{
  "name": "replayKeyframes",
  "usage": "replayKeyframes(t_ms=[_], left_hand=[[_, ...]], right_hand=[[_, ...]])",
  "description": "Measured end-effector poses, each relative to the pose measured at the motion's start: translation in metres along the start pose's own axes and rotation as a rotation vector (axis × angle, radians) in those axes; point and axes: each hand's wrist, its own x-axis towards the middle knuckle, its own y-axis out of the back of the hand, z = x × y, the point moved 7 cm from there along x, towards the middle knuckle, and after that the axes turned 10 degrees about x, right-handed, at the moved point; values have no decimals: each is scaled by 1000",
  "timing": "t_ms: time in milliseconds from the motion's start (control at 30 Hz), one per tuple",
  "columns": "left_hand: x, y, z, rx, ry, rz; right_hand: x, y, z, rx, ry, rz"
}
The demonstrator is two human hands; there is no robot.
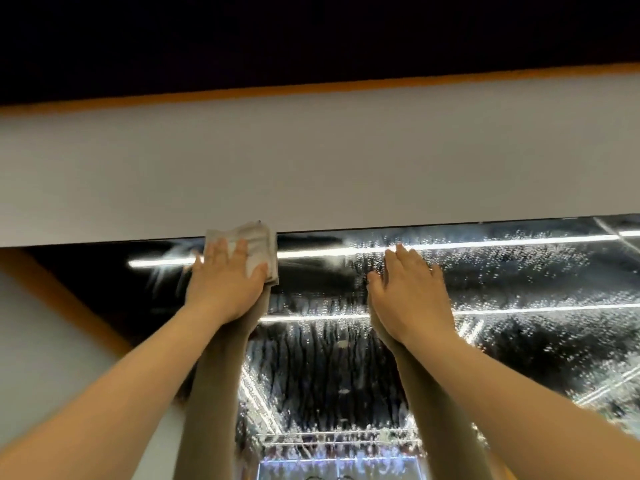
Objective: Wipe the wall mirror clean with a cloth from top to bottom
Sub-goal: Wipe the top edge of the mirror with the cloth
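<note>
The wall mirror (502, 289) fills the lower right of the view, covered in droplets and runs of liquid. Its top edge meets a white wall band. A folded grey-white cloth (258, 242) lies flat against the glass at that top edge. My left hand (227, 282) presses the cloth to the mirror with straight fingers. A smeared, drier patch shows to the left of the cloth. My right hand (405, 289) lies flat on the wet glass to the right, fingers straight, holding nothing. Both arms are mirrored in the glass below the hands.
A white wall band (311, 161) runs above the mirror, with an orange strip (311, 90) and a dark ceiling over it. Bright light strips are reflected in the glass. White wall and an orange edge (69, 299) show at the lower left.
</note>
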Motion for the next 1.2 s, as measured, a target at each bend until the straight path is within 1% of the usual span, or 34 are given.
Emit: replayKeyframes(t_ms=[133, 300, 533, 667, 833, 1000, 1100, 1133, 1200], left_hand=[[-7, 0, 0, -21, -19, -20], [-12, -2, 0, -35, -47, -4], [-8, -5, -1, -50, -36, 20], [-8, -7, -1, -89, -24, 24], [-15, -1, -4, -79, -39, -25], [-15, 7, -3, 26, -60, -84], [-18, 4, 2, 8, -35, -143], [-21, 1, 5, 2, -24, -154], [-27, -3, 11, 10, 11, -125]], right_hand=[[0, 0, -1, -1, 1, 16], [-2, 3, -1, -5, -3, 29], [0, 4, -3, 4, 0, 56], [2, 5, -3, -35, -2, 49], [3, 1, -2, -48, -9, 35], [-2, 5, -6, -46, -20, 31], [-1, 6, -7, -2, -30, -21], [0, 7, -7, 48, -28, -48], [0, 18, -3, 203, -32, -81]])
